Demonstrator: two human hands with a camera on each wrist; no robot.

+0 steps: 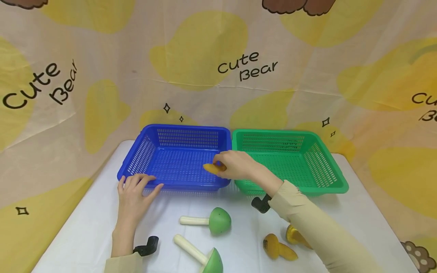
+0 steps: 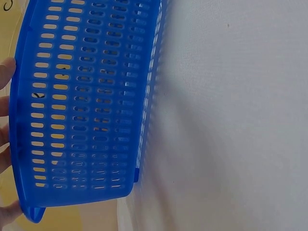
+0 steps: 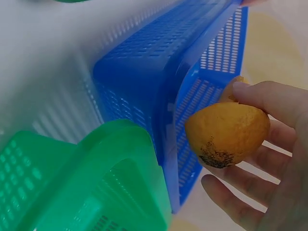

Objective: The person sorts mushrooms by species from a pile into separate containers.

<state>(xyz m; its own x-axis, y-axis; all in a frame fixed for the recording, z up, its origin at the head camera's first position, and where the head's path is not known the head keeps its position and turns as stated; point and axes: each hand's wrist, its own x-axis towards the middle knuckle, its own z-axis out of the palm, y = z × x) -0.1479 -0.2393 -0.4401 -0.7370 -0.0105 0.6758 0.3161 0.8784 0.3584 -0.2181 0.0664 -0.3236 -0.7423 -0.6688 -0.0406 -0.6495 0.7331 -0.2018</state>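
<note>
My right hand (image 1: pixel 240 165) pinches a yellow-brown toy mushroom (image 1: pixel 211 168) above the right side of the blue basket (image 1: pixel 184 185). In the right wrist view the cap of this mushroom (image 3: pixel 227 132) has a dark patch, and the thumb presses near its stem. My left hand (image 1: pixel 133 199) touches the front left rim of the blue basket with its fingertips, thumb spread to the right. Several fingertips (image 2: pixel 6 72) show along that rim in the left wrist view. No other mushroom shows inside the blue basket.
A green basket (image 1: pixel 326 189) stands right beside the blue one. Two green-capped mushrooms (image 1: pixel 220 221) with pale stems lie on the white-covered table (image 1: pixel 246 242). Two more yellow-brown mushrooms (image 1: pixel 272 246) lie at the right, one partly behind my right sleeve. A printed cloth hangs behind.
</note>
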